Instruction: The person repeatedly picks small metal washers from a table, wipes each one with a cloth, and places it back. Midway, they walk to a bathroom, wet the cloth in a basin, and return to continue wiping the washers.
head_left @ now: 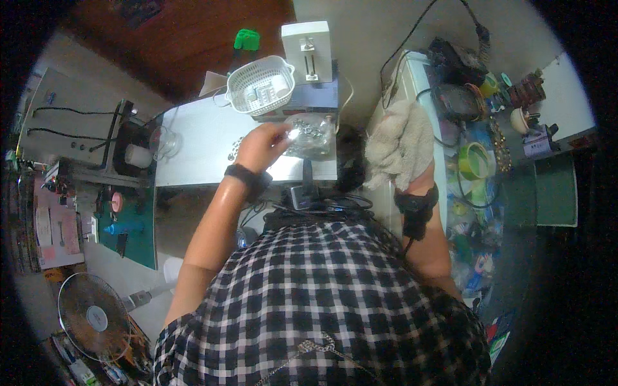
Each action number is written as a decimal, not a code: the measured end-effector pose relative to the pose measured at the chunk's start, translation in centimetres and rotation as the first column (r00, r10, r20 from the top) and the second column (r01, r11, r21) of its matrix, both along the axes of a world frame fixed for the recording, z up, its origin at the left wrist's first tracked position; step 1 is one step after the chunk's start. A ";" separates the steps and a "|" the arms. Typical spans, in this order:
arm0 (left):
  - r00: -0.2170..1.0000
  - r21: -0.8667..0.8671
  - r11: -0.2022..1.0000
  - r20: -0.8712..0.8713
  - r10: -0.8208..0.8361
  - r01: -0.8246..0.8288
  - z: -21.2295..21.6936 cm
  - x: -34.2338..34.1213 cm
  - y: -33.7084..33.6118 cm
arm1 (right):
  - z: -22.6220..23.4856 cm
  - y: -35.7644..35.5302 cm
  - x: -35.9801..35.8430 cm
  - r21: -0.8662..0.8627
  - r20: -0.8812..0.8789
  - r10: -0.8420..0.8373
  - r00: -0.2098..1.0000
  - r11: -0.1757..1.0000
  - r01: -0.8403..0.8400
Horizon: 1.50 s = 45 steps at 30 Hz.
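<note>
At the front of the white table, my left hand [262, 147] reaches in with thumb and fingers pinched together. Its fingertips are at the left edge of a clear plastic bag or tub [312, 136] that has small shiny metal pieces in it; what the pinch holds is too small to make out. More small shiny pieces [235, 149] lie on the table beside that hand. Off to the right, my right hand [421, 183] is closed on a grey-beige cloth [400, 143], which covers most of its fingers and rests over a pale ledge.
Behind the bag are a white plastic basket [261, 85] and an upright white device [308, 53] on a box. A glass jar [168, 143] sits at the table's left end. Green tape [475, 162] and clutter fill the right-hand surface. A fan [96, 318] is lower left.
</note>
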State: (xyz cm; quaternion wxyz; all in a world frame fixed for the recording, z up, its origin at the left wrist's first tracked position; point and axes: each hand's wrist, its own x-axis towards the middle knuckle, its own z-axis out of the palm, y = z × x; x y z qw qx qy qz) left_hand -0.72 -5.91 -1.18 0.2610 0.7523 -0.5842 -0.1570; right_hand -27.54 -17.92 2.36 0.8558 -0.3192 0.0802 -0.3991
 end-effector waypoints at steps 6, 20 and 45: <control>0.999 0.065 0.998 0.050 -0.010 0.007 -2.2 -0.6 -3.7 | -1.4 -1.5 -1.8 0.056 0.149 0.124 0.981 0.989 -0.134; 0.805 0.185 0.977 0.561 -0.195 0.108 -9.1 -2.3 -4.9 | -5.3 -3.9 0.3 0.163 -0.067 0.129 0.989 0.980 -0.117; 0.882 0.345 0.811 0.177 0.438 -0.472 -14.6 6.5 9.8 | -7.1 0.5 -1.5 0.260 -0.203 0.095 0.975 0.965 -0.040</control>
